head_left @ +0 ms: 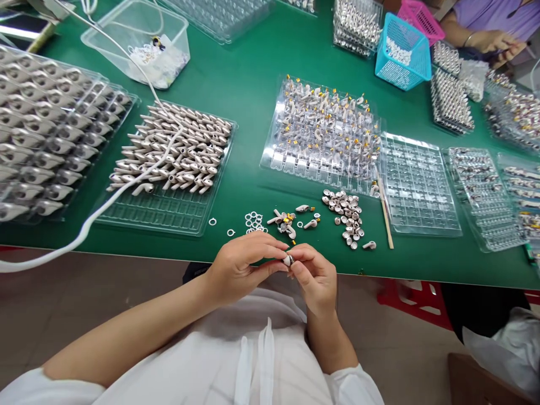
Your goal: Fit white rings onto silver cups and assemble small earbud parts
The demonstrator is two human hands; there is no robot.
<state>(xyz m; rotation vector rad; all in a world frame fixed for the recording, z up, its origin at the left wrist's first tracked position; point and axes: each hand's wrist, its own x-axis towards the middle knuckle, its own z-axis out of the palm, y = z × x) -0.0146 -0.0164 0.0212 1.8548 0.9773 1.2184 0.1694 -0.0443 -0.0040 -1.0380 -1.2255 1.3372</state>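
Observation:
Both hands meet at the table's front edge around one small white and dark earbud part (288,260). My left hand (244,261) pinches it from the left between thumb and fingers. From the other side my right hand (314,275) grips it too, and the fingers cover much of it. Just beyond the hands lie loose earbud shells with gold flex tabs (287,220). White rings (253,219) are scattered to their left. A heap of small rounded caps (348,216) sits to the right, with a single stemmed shell (369,245) near it.
A clear tray of earbud shells with gold tabs (324,129) lies ahead. Stemmed shells fill another tray (172,146) on the left, crossed by a white cable (126,188). A wooden stick (385,216) lies by a clear tray (422,185). A co-worker's hands (498,45) show far right.

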